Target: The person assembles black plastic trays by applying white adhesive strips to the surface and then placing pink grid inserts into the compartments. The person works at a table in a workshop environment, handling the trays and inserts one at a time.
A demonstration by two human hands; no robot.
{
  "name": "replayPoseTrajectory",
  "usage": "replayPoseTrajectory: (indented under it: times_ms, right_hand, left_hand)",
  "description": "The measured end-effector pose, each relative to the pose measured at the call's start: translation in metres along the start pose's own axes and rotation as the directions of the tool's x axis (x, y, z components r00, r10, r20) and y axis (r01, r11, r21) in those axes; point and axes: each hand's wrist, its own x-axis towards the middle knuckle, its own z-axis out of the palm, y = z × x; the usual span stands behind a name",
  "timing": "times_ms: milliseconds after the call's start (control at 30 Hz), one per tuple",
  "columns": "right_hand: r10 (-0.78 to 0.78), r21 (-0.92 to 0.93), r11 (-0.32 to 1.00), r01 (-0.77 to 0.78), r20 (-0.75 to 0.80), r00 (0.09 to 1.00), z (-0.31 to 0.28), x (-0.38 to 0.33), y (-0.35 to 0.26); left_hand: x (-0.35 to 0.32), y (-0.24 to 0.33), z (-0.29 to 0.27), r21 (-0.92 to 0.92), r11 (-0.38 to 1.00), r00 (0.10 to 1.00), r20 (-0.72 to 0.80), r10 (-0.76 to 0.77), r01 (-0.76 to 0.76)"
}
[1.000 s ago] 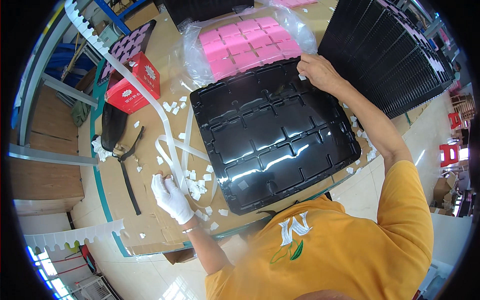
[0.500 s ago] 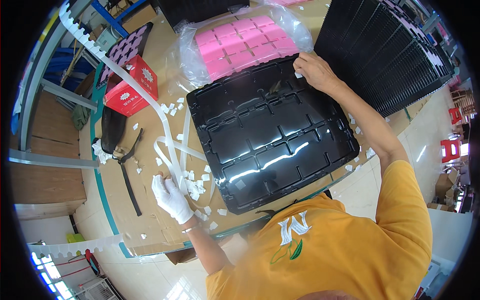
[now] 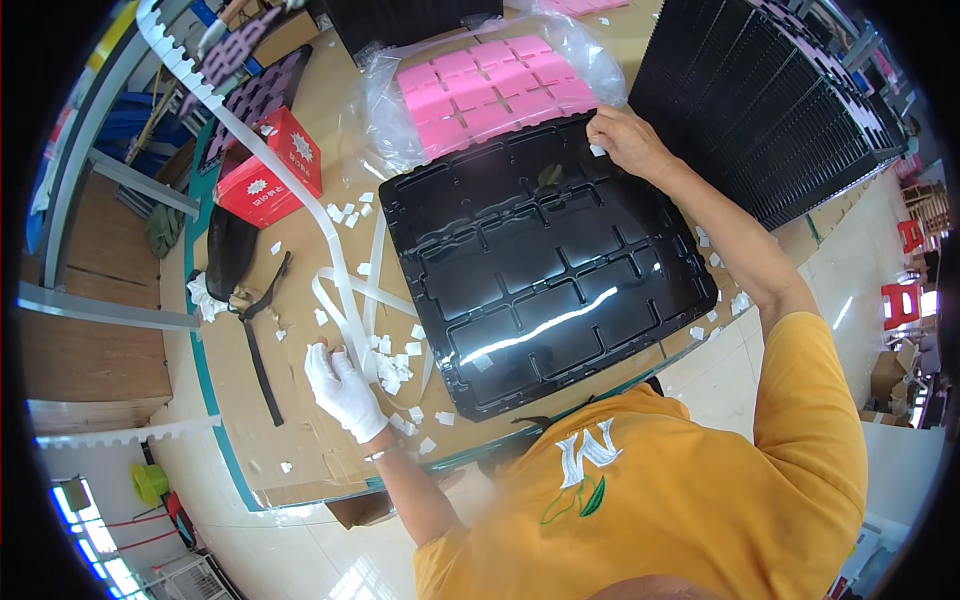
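A shiny black plastic tray (image 3: 560, 240) with raised ridges lies in front of me. My right hand (image 3: 630, 142), bare, has its fingers folded over the tray's far edge, near its right corner. A small white piece (image 3: 597, 151) shows by its thumb. To the left of the tray, my left hand (image 3: 343, 390) wears a white glove with some fingertips bare. Its fingers curl together just above the cardboard, and anything between them is too small to make out. Beside it lie a long white strip (image 3: 350, 315) and scattered white bits (image 3: 393, 372).
Beyond the tray sit pink slotted sheets (image 3: 495, 90) in clear plastic. A tall stack of black trays (image 3: 760, 110) stands at right. At left are a red box (image 3: 270, 165), a black strap (image 3: 262, 370) and a grey metal frame (image 3: 110, 308). The white strip arches past the box.
Both hands keep nearly the same place and pose. A blurred purple perforated piece has come up at the far left. The view has shifted slightly, and the strip appears a little further right.
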Motion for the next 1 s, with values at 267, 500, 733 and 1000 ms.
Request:
replayPoseTrajectory:
  times_ms: [267, 500, 733, 1000]
  right_hand:
    - [0.224, 0.077, 0.968, -0.238, 0.157, 0.962, -0.015, 0.002, -0.016]
    - [0.299, -0.081, 0.953, -0.290, 0.123, 0.946, -0.005, 0.024, 0.000]
    - [0.090, -0.123, 0.990, -0.070, 0.165, 0.982, -0.022, 0.005, -0.017]
    - [-0.002, -0.116, 0.993, 0.031, 0.249, 0.969, -0.022, 0.016, -0.013]
  left_hand:
    - [0.000, 0.000, -0.001, 0.025, 1.000, 1.000, 0.018, -0.012, 0.012]
    - [0.000, -0.004, 0.000, -0.001, 0.998, 0.998, 0.018, -0.065, 0.065]
    - [-0.001, 0.003, -0.002, 0.035, 0.999, 1.000, 0.028, 0.005, -0.006]
    - [-0.001, 0.003, -0.001, 0.021, 0.999, 0.999, 0.025, -0.032, 0.031]
